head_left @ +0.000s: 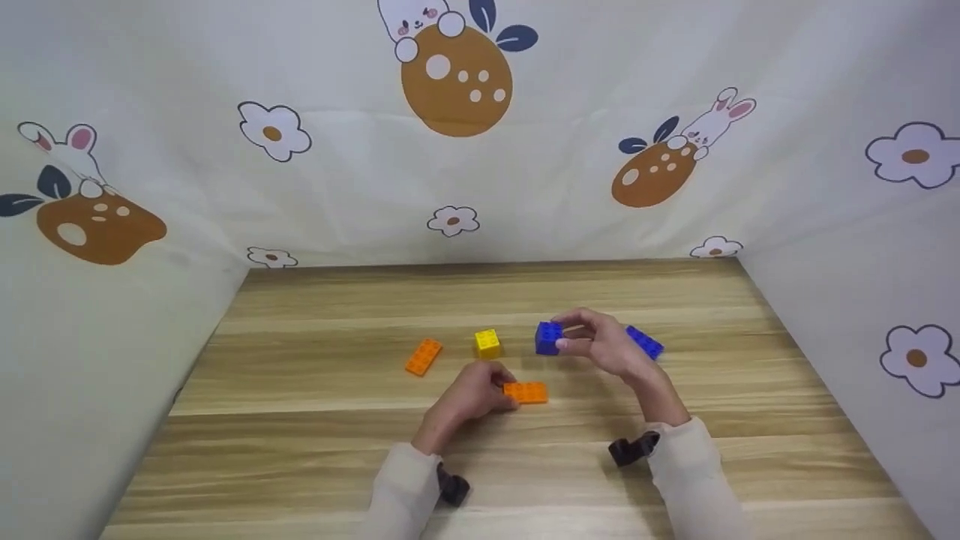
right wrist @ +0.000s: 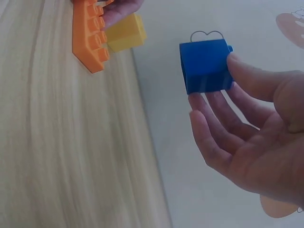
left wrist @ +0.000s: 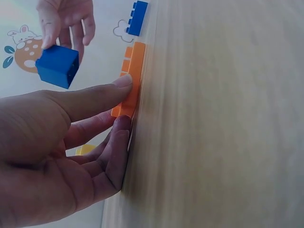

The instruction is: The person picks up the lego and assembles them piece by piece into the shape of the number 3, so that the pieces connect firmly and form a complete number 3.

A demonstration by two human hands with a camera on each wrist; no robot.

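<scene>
Fingers of the right hand (head_left: 600,346) pinch a blue, cube-shaped, studded plastic brick (head_left: 548,338), raised above the wood-grain table (head_left: 300,450), beyond and slightly right of a flat, oblong orange plastic brick (head_left: 528,393). The latter's long axis runs left to right; the left hand (head_left: 474,391) grips its left end, though whether that brick touches the table is hard to tell.

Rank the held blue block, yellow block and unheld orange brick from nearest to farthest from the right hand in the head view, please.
1. Held blue block, in the right hand
2. Yellow block, further left
3. Unheld orange brick, leftmost
</scene>
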